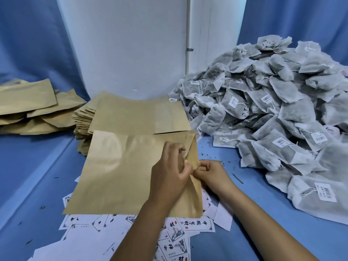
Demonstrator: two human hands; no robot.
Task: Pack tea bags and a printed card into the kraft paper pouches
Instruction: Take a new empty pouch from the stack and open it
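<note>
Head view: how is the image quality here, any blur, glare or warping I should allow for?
Head view: lighting even and soft, no glare on the kraft pouch; wide-angle warping bends the wall pipe and table edges; left hand and right hand fairly sharp; tea bag pile slightly soft toward the far corner.

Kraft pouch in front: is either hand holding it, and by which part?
Both. The left hand and right hand pinch the kraft pouch at its right-hand edge, apparently the mouth, each grip on a paper layer there.
</note>
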